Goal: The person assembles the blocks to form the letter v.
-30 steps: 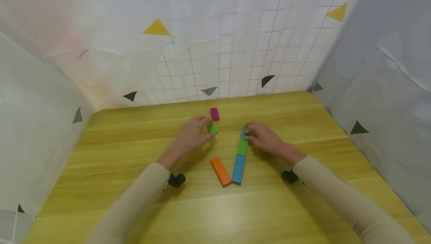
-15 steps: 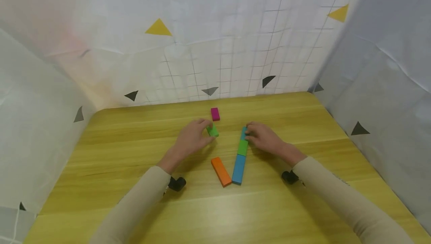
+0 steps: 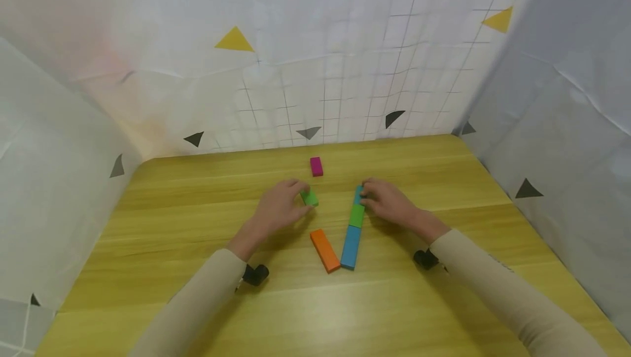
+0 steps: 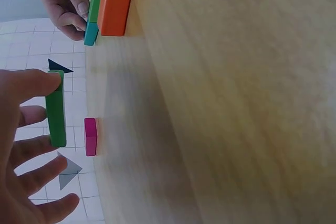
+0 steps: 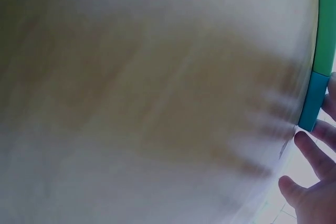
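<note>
My left hand (image 3: 280,203) pinches a green block (image 3: 309,198) between thumb and fingertips. In the left wrist view this green block (image 4: 56,109) is held up off the table. My right hand (image 3: 389,202) is at the far end of a straight row, its thumb and fingers on a small blue block (image 3: 358,195), which they partly hide. That row continues toward me with another green block (image 3: 357,216), then a longer blue block (image 3: 351,247). An orange block (image 3: 325,251) lies slanted, its near end against or very close to the long blue block's near end.
A magenta block (image 3: 316,166) lies near the back of the wooden table (image 3: 374,313), beyond my left hand. White sheeting with grid lines and triangles (image 3: 234,39) stands behind and at both sides.
My left hand has drawn the green block slightly toward me, farther from the magenta block. The right hand and the row of blocks have stayed in place.
</note>
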`<state>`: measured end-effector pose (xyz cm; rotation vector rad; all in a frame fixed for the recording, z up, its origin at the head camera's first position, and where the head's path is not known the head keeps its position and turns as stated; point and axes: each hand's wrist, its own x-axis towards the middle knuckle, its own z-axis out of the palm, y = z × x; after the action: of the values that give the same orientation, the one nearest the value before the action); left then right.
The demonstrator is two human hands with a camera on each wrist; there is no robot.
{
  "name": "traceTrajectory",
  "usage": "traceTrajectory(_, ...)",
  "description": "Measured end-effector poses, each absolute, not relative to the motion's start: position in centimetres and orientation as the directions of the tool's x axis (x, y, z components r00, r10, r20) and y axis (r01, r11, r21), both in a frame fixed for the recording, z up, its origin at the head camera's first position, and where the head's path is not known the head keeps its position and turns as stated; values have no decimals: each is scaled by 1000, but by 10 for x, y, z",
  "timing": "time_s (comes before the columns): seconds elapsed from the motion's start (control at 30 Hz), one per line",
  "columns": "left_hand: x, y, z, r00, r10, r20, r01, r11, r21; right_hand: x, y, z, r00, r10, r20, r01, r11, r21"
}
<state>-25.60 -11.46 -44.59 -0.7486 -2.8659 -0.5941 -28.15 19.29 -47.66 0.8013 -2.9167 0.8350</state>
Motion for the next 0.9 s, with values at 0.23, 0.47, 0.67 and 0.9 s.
traceTrajectory(0.23,-252,-115,-447,-875,445,188,483,797,363,-283,194,-478,-877,-461,134,-463,736,-494)
traceTrajectory(0.47,-250,-115,-452,-876,444,186,481,799,360,-283,194,-479,-871,-470,140,-471,723,-505)
traceTrajectory(0.67,-248,-116,-454,-873,446,195,487,795,360,-285,195,-482,-874,-466,138,-467,728,-502)
traceTrajectory(0.9,-244,-117,-455,-875,449,182,484,787,384,-286,196,-484,-875,-465,136,-465,728,-504)
